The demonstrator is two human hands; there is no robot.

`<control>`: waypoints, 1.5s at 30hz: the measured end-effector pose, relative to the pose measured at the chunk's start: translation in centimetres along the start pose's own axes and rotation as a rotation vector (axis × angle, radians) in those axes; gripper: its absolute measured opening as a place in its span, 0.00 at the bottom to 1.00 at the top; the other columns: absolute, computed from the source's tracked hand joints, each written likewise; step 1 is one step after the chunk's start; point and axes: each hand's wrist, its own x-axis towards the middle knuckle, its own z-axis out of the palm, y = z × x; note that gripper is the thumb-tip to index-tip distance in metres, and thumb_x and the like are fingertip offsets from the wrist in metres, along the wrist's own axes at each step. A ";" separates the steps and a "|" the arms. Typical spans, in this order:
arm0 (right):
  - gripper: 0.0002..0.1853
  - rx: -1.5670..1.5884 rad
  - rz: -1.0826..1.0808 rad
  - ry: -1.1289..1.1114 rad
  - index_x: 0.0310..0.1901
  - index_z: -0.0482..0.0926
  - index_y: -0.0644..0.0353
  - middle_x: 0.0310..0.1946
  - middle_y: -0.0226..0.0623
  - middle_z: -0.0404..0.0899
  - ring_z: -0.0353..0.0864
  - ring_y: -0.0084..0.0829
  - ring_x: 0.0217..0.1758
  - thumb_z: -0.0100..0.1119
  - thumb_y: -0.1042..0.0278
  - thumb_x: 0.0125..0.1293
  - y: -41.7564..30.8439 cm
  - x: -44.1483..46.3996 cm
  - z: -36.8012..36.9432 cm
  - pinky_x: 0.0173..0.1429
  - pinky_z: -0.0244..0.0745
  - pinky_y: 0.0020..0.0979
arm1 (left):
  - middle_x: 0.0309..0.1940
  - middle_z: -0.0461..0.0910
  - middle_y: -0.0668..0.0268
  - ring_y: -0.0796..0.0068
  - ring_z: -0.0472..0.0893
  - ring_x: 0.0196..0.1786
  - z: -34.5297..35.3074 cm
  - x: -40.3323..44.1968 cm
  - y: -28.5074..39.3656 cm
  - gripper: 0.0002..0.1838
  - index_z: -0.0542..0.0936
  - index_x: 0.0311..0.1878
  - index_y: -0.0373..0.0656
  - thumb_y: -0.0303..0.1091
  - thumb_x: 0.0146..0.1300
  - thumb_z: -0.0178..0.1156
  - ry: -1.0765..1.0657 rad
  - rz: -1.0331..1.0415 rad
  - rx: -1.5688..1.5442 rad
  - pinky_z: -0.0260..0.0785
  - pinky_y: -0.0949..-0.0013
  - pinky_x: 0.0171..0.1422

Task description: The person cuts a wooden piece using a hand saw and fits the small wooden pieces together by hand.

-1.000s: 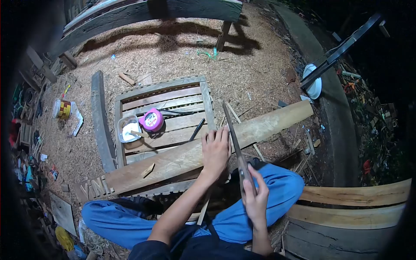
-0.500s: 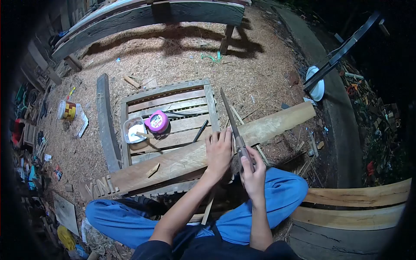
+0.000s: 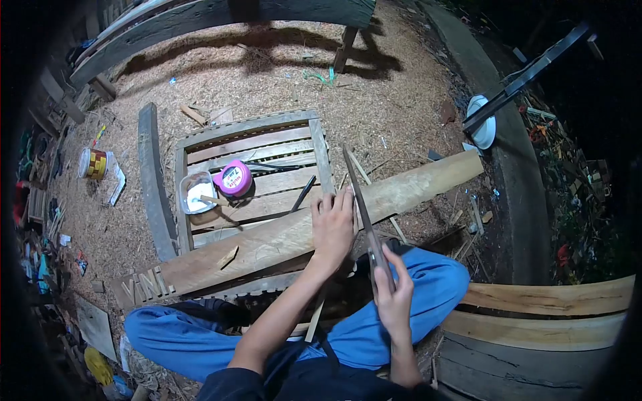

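My right hand is wrapped round the handle of a long saw, whose blade points away from me across a wooden board. Just left of the blade, my left hand presses on the board, its fingers side by side; a thin strip seems to lie under them, too small to make out. The board rests slantwise over a slatted wooden frame. Small cut pieces and a wood chip lie on the board. A pink tape measure, a plastic tub and a black pen sit on the slats.
A curved plank and a yellow-red tin lie to the left. Beyond stands a heavy bench. A white basin leans at the right under a dark beam. Long boards are at the lower right.
The saw moved toward me, then away again over the board, with my right hand on it. My left hand stays on the board. The whole view shifted slightly.
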 end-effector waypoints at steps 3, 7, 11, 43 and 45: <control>0.23 0.030 -0.023 0.001 0.68 0.75 0.72 0.64 0.47 0.81 0.81 0.34 0.66 0.61 0.67 0.78 -0.2 0.6 0.5 0.69 0.74 0.34 | 0.57 0.82 0.61 0.59 0.77 0.60 0.0 -0.2 0.0 0.25 0.77 0.67 0.38 0.35 0.67 0.62 -0.003 -0.005 -0.013 0.63 0.53 0.69; 0.23 0.035 0.053 -0.028 0.68 0.76 0.71 0.65 0.47 0.81 0.80 0.35 0.68 0.60 0.65 0.78 -0.3 3.9 1.4 0.72 0.72 0.35 | 0.57 0.82 0.60 0.59 0.77 0.60 -0.3 0.1 -0.1 0.24 0.78 0.65 0.39 0.36 0.69 0.62 0.005 0.015 -0.020 0.62 0.53 0.69; 0.22 0.058 0.067 0.015 0.67 0.76 0.72 0.64 0.50 0.81 0.78 0.35 0.70 0.60 0.68 0.77 1.2 1.3 -0.2 0.73 0.71 0.35 | 0.58 0.80 0.59 0.57 0.76 0.60 -0.3 -0.1 0.1 0.18 0.80 0.60 0.42 0.36 0.70 0.62 0.074 0.073 -0.035 0.62 0.52 0.69; 0.23 -0.188 -0.099 0.056 0.68 0.76 0.68 0.58 0.55 0.86 0.89 0.41 0.58 0.60 0.66 0.76 -0.2 0.6 1.7 0.61 0.80 0.36 | 0.60 0.80 0.59 0.58 0.76 0.63 -0.5 0.0 0.4 0.23 0.79 0.64 0.43 0.35 0.65 0.64 0.028 -0.002 -0.074 0.60 0.51 0.72; 0.23 -0.200 -0.129 0.071 0.69 0.77 0.65 0.54 0.54 0.87 0.91 0.40 0.55 0.61 0.67 0.76 0.6 -0.3 1.3 0.57 0.82 0.36 | 0.57 0.81 0.61 0.60 0.76 0.61 -0.4 -0.1 0.4 0.22 0.80 0.64 0.41 0.37 0.69 0.62 0.011 0.010 -0.027 0.61 0.52 0.72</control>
